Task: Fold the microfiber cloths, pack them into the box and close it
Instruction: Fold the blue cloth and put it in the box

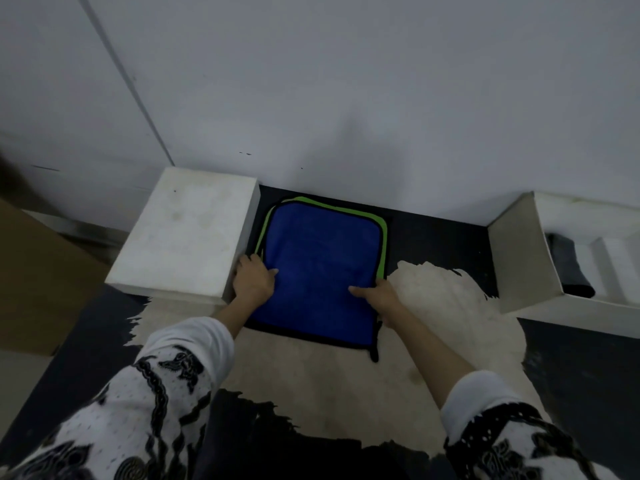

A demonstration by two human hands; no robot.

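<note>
Nearest, patterned black-and-white sleeves reach forward over a worn dark tabletop. The left hand and right hand pinch the side edges of a blue microfiber cloth with black trim, thumbs on top; it lies flat over a green cloth. Left stands a closed white box; far right, an open white box holds a dark folded cloth.

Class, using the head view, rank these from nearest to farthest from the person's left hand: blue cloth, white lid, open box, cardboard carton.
From the left hand:
1. Blue cloth and white lid: both touched, tied.
2. Cardboard carton, far left.
3. Open box, far right.
</note>
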